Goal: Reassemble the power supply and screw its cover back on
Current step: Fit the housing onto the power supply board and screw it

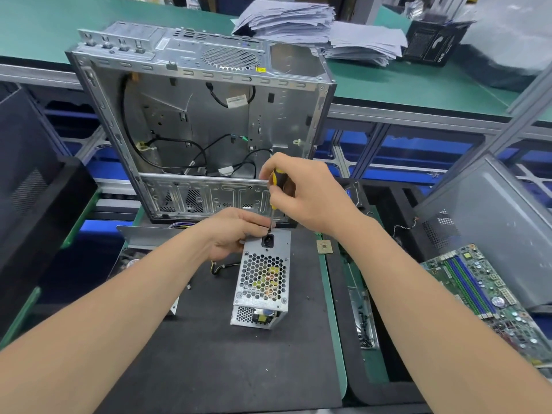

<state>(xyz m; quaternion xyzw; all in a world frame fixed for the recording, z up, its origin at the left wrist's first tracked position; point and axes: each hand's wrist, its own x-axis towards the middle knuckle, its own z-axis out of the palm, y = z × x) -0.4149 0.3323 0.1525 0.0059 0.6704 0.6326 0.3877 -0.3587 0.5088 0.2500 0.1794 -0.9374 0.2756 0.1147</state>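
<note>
An open computer case (203,115) stood upright directly behind my work, its bare metal interior facing me with loose black cables hanging inside. To my right lay a green motherboard (484,297), and behind it a grey side panel (493,228) leaned at an angle. A small square processor chip (324,246) sat just right of the black mat (224,339), and a narrow tray of dark screws (363,318) lay nearer to me on that side. Nothing stood between me and the job except my own forearms.

The power supply (263,282) stood on the mat in the middle, its honeycomb grille and power socket turned up towards me. My left hand (233,231) gripped its far left edge, fingers curled round the casing beside the socket. My right hand (307,195) was closed round the yellow-and-black handle of a screwdriver (276,180), held nearly upright, the tip down at the far edge just above the socket. I could not make out the screw itself.

The mat lay on a green surface (334,324). Beyond the case ran a second green surface carrying piles of paper (298,22), with a grey metal frame and blue bins beneath it.
</note>
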